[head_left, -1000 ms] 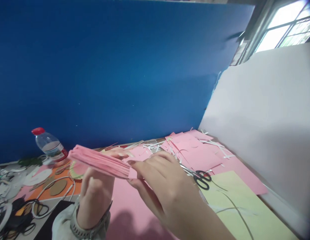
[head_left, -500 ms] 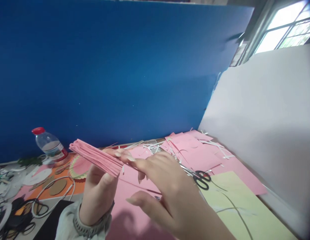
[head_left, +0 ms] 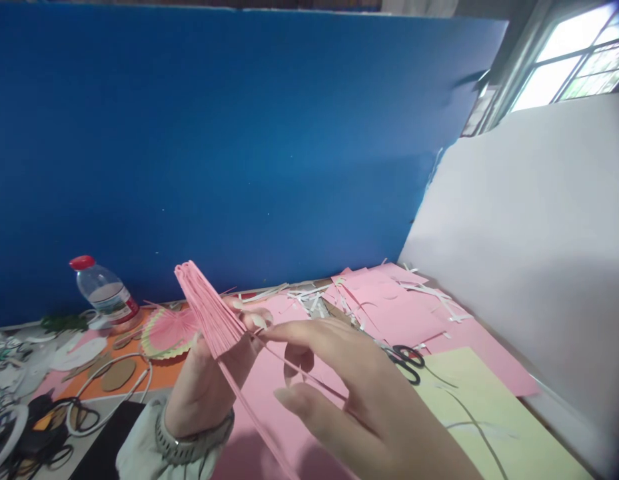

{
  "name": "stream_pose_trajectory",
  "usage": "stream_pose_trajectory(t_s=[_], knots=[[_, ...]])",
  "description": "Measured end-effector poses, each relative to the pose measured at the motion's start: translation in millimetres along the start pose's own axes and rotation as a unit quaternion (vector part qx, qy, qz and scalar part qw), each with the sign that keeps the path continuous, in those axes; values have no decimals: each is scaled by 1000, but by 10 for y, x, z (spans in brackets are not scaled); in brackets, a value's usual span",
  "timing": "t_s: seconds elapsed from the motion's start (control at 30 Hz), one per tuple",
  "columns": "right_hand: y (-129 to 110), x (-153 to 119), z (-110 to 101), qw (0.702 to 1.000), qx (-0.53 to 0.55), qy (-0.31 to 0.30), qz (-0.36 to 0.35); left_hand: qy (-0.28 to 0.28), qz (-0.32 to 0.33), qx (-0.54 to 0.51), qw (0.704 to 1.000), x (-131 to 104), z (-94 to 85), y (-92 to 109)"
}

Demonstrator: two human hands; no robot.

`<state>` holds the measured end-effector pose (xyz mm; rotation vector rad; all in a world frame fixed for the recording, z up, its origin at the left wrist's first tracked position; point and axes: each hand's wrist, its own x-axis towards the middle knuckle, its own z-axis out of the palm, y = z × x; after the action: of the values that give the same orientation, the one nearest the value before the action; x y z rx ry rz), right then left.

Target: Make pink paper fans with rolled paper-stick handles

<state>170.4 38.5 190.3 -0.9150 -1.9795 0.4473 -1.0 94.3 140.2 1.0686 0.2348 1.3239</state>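
A bundle of looped pink strands (head_left: 209, 310) stands tilted in my left hand (head_left: 206, 380), with its looped end up and to the left. My left fingers and thumb press around the bundle's lower end. From that end one pink strand (head_left: 254, 420) hangs down toward the bottom of the picture. Another thin strand runs right, into the curled fingers of my right hand (head_left: 359, 380). My right index fingertip touches the bundle's lower end near my left fingertips, while the right thumb stands apart. The palm side of my right hand is partly hidden.
Black-handled scissors (head_left: 409, 360) lie right of my hand, by a pale yellow sheet (head_left: 489, 407). Pink sheets (head_left: 389, 300) and white paper scraps spread behind. At left are a red-capped bottle (head_left: 106, 290), a pleated paper rosette (head_left: 164, 333), cardboard discs and cables. A blue panel (head_left: 269, 147) stands behind.
My left hand has turned the bundle steeper and a little to the right. A strand now hangs below it. My right hand has shifted slightly right and down.
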Motion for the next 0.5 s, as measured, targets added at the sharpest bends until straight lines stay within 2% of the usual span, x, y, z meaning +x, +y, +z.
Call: stream_pose_trajectory(t_s=[0.13,0.27,0.5], knots=[[28,-46,-6,994,69,85,-23,4,-16,-53,998,1,-108,-110],[68,-43,13,980,133,147,-8,-19,-42,-79,996,-2,-154,-174],[-13,-36,21,989,87,109,-42,1,-84,-126,989,-56,-35,-130]])
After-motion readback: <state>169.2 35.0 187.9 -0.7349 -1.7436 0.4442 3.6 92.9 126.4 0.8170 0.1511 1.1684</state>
